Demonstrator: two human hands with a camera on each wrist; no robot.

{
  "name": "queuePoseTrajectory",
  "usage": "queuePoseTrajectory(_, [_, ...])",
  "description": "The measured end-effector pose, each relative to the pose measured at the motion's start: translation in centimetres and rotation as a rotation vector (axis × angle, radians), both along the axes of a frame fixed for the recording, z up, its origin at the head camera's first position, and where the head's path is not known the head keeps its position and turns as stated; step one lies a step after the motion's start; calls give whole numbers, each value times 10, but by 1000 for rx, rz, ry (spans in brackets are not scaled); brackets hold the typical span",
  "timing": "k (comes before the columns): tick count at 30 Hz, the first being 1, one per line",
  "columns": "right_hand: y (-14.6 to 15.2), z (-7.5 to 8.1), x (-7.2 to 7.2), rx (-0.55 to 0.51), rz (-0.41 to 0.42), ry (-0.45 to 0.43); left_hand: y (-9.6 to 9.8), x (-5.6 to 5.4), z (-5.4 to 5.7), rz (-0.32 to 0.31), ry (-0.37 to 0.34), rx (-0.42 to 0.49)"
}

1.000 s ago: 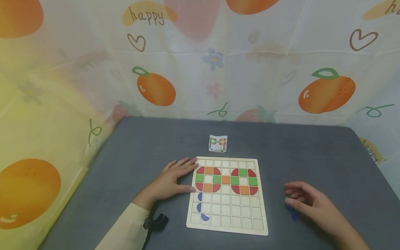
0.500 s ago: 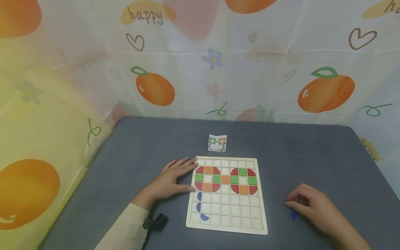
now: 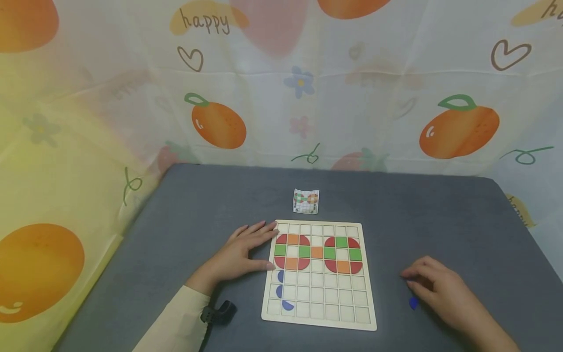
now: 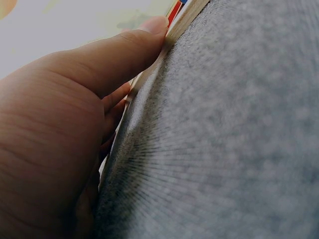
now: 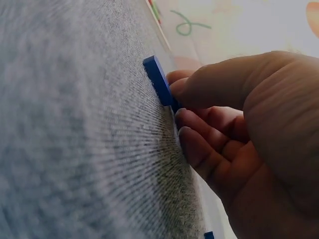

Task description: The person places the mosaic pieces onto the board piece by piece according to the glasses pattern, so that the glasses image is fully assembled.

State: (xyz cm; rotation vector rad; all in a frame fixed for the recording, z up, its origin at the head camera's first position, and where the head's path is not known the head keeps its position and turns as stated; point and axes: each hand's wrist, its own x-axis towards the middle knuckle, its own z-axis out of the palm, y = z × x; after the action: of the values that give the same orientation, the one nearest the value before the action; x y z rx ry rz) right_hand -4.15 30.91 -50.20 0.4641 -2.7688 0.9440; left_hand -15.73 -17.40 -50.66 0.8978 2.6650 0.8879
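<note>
My left hand [image 3: 244, 252] lies flat with spread fingers at the left edge of the pale wooden grid board [image 3: 347, 313], thumb [image 4: 134, 47] and fingertips right at its rim. My right hand [image 3: 444, 291] is low over the grey table right of the board, thumb and fingers curled together. Between those fingertips, in the right wrist view, they pinch a small dark-blue piece [image 5: 174, 105], mostly hidden. Close by the thumb a blue puzzle piece [image 3: 413, 303] lies on the table. On the board sit red, green and orange tiles in two rounded rings, and several blue half-circles [image 3: 279, 292] down the left.
A small printed pattern card [image 3: 306, 201] lies behind the board. Another blue piece [image 5: 209, 235] shows at the bottom of the right wrist view. A dark strap with a camera [image 3: 218, 313] is on my left wrist. A fruit-print cloth [image 3: 264, 107] hangs behind the table.
My right hand's fingers have closed from a looser curl at the blue pieces and shifted slightly, uncovering more of the loose one. My left hand and the board stay put.
</note>
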Motion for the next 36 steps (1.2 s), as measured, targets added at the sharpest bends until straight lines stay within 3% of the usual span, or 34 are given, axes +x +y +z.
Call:
queuePoseTrajectory(7, [-2, -4, -3, 9, -7, 78, 1, 0, 1, 1, 0, -1])
queuePoseTrajectory(12, [-1, 0, -3, 101, -154, -23, 1, 0, 1, -1, -1, 1])
queuePoseTrajectory(15, [0, 2, -2, 122, -193, -75, 1, 0, 2, 2, -1, 0])
queuePoseTrajectory(22, [0, 5, -1, 115, -173, -90, 1, 0, 1, 0, 3, 3])
queuePoseTrajectory(31, [-1, -4, -3, 90, -115, 43, 0, 0, -1, -2, -3, 5])
queuePoseTrajectory(36, [-2, -7, -4, 87, -119, 54, 0, 0, 0, 1, -8, 3])
